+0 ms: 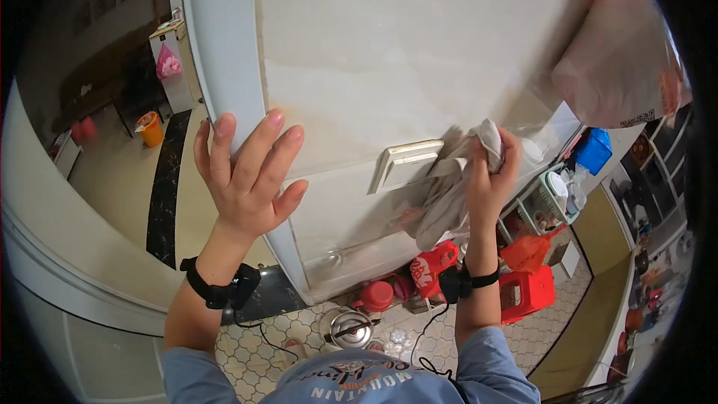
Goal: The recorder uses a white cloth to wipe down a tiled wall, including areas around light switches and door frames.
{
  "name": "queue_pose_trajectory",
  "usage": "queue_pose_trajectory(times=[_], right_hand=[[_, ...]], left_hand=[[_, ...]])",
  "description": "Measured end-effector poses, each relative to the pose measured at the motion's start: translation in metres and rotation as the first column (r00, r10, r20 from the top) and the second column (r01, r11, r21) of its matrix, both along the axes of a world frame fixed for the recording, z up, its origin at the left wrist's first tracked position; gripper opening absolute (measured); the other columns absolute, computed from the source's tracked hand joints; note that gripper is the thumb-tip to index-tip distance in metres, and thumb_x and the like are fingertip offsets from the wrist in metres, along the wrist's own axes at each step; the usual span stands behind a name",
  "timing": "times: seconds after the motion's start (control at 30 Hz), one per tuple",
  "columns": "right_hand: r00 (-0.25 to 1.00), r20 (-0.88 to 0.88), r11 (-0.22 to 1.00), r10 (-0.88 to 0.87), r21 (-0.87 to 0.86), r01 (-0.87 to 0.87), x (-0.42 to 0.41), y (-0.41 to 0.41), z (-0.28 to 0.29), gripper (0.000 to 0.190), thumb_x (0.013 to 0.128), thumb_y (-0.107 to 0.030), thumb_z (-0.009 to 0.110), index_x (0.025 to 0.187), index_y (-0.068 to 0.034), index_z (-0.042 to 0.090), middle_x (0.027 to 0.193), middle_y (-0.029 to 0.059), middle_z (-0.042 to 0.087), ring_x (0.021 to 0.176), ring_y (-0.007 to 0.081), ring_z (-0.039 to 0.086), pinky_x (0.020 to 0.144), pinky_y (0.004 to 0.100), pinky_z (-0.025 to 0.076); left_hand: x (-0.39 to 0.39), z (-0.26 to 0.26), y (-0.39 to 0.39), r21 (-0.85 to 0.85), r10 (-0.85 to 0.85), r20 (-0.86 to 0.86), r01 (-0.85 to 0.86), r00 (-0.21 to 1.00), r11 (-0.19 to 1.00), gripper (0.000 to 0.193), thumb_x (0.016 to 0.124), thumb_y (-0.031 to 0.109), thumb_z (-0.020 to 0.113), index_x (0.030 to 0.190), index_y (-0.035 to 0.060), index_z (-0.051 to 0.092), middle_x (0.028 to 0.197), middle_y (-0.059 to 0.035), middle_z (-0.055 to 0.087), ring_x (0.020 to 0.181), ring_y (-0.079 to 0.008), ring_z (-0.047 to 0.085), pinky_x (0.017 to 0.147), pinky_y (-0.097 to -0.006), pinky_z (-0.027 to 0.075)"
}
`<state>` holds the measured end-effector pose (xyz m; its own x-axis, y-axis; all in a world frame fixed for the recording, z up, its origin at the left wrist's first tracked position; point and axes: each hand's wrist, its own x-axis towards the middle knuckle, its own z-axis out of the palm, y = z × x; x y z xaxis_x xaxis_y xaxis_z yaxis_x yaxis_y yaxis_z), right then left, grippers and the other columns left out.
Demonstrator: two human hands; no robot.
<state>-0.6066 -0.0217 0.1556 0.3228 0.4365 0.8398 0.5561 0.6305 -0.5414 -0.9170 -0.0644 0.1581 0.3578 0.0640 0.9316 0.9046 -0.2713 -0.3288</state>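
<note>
My right hand (pixel 495 171) grips a pale grey cloth (pixel 443 210), whose loose folds hang down against the tiled wall. Just left of the cloth, a white wall switch (pixel 408 164) is mounted on the tiles. Brownish stains mark parts of the wall (pixel 392 78). My left hand (pixel 247 174) is raised with its fingers spread beside the white door frame (pixel 227 56) and holds nothing. Whether its fingertips touch the frame or wall I cannot tell. Each wrist wears a black strap with a small device and a cable.
A metal kettle (pixel 351 328) stands on the patterned floor near my feet. Along the wall base are a red pot (pixel 374 295), a red plastic stool (pixel 527 293) and a basket rack (pixel 530 207). A plastic bag (pixel 617 62) hangs at upper right. The doorway opens at left.
</note>
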Motion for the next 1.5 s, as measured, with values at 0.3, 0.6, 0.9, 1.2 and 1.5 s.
queue_pose_trajectory(times=[0.3, 0.6, 0.9, 1.2, 1.5], right_hand=[[0.974, 0.049, 0.942, -0.221, 0.269, 0.200, -0.027, 0.013, 0.063, 0.026, 0.079, -0.007, 0.067, 0.103, -0.001, 0.058, 0.094, 0.0122, 0.056, 0.089, 0.0246, 0.054, 0.081, 0.0332, 0.043], [0.755, 0.656, 0.950, -0.015, 0.244, -0.193, -0.134, -0.038, -0.005, 0.039, 0.062, 0.002, 0.061, 0.100, -0.007, 0.064, 0.097, 0.0110, 0.059, 0.084, 0.0266, 0.058, 0.071, 0.0362, 0.048], [0.956, 0.227, 0.951, -0.188, 0.285, 0.119, -0.099, -0.018, 0.068, 0.039, 0.064, 0.007, 0.063, 0.102, -0.001, 0.061, 0.095, 0.0160, 0.059, 0.086, 0.0325, 0.059, 0.074, 0.0368, 0.049], [0.875, 0.418, 0.929, -0.244, 0.359, 0.087, -0.092, -0.012, 0.048, 0.041, 0.062, 0.002, 0.065, 0.102, -0.001, 0.061, 0.093, 0.0166, 0.060, 0.083, 0.0350, 0.059, 0.071, 0.0395, 0.050], [0.873, 0.469, 0.964, -0.130, 0.267, 0.000, -0.102, -0.023, 0.057, 0.030, 0.068, -0.001, 0.067, 0.097, -0.001, 0.061, 0.089, 0.0156, 0.060, 0.078, 0.0321, 0.060, 0.065, 0.0376, 0.049]], left_hand=[[-0.001, 0.000, 0.005, -0.010, -0.074, -0.003, 0.074, 0.997, 0.997, 0.049, 0.095, 0.044, 0.035, 0.124, 0.0095, 0.054, 0.133, -0.0057, 0.049, 0.135, -0.0314, 0.024, 0.108, -0.0501, 0.019], [0.001, -0.004, -0.001, -0.012, -0.108, 0.091, 0.110, 0.990, 0.994, 0.045, 0.096, 0.046, 0.034, 0.121, 0.0175, 0.057, 0.132, 0.0017, 0.051, 0.134, -0.0253, 0.028, 0.105, -0.0543, 0.021], [-0.007, -0.005, 0.005, 0.022, -0.227, 0.068, 0.226, 0.971, 0.974, 0.053, 0.094, 0.049, 0.035, 0.125, 0.0080, 0.048, 0.136, -0.0106, 0.044, 0.135, -0.0282, 0.027, 0.108, -0.0523, 0.021], [-0.003, -0.006, 0.005, 0.040, -0.288, 0.142, 0.286, 0.947, 0.958, 0.045, 0.093, 0.046, 0.041, 0.120, 0.0122, 0.054, 0.133, -0.0057, 0.048, 0.131, -0.0232, 0.036, 0.102, -0.0553, 0.028], [-0.007, -0.008, 0.006, 0.011, -0.244, 0.073, 0.244, 0.967, 0.970, 0.052, 0.093, 0.048, 0.041, 0.126, 0.0084, 0.048, 0.136, -0.0104, 0.043, 0.134, -0.0276, 0.029, 0.107, -0.0541, 0.021]])
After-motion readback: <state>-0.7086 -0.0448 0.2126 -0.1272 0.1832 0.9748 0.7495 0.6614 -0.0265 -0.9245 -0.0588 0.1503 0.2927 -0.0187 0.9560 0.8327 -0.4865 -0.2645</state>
